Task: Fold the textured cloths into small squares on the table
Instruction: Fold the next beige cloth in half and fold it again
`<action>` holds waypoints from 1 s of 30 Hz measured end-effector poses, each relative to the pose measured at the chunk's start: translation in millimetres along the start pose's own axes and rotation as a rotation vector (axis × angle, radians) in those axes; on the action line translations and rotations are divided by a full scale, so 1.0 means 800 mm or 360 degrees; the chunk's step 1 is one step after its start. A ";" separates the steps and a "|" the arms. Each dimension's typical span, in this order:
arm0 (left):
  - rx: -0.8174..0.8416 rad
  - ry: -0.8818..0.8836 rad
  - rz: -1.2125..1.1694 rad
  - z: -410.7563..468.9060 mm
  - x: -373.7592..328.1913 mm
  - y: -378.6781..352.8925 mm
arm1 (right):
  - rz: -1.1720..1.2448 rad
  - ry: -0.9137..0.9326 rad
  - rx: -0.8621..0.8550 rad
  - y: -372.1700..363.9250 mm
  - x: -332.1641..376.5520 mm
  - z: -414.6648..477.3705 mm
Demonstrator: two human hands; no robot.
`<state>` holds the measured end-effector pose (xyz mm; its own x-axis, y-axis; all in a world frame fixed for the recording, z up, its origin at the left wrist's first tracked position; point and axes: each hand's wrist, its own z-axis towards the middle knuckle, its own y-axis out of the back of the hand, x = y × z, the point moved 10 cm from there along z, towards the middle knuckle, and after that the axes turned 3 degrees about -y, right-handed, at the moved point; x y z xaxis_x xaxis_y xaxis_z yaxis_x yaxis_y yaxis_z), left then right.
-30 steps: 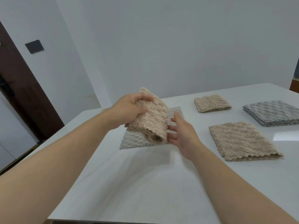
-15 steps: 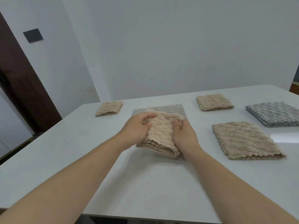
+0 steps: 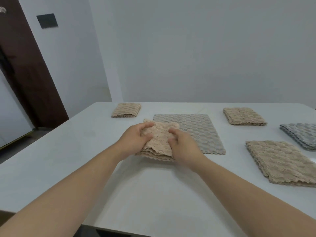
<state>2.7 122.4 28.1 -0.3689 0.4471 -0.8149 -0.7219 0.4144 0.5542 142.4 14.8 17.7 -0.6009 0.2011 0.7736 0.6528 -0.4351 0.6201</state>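
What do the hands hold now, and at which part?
The folded beige cloth. The left hand grips its left side, the right hand its right side.

The layered beige cloth (image 3: 158,148) sits on the bench (image 3: 153,194), gripped by the left hand (image 3: 135,139) and right hand (image 3: 185,148), at the left edge of the flat open grey cloth (image 3: 195,132). The left beige square (image 3: 126,110) and right beige square (image 3: 244,116) lie farther back. The larger folded beige piece (image 3: 280,163) and folded grey stack (image 3: 302,137) lie to the right.

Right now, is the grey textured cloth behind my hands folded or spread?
Spread: the square grey textured cloth lies flat in one thin layer.
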 end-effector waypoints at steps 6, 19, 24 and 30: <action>-0.0010 0.0142 0.0037 0.009 0.076 0.091 | -0.0281 0.0121 0.0136 -0.112 0.071 0.055; -0.0008 0.0237 0.0505 0.038 0.194 0.206 | -0.0419 0.0008 0.0304 -0.258 0.148 0.096; 0.0126 0.0243 0.1040 0.045 0.206 0.217 | -0.0659 -0.0051 0.0359 -0.271 0.150 0.092; 0.0023 0.0106 0.1111 0.050 0.198 0.217 | -0.1129 0.0272 0.0152 -0.264 0.163 0.100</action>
<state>-157.6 296.9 1.8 -0.7790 0.5631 -0.2758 -0.2953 0.0586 0.9536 -36.9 203.5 -2.4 -0.9521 0.2631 0.1560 0.1131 -0.1713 0.9787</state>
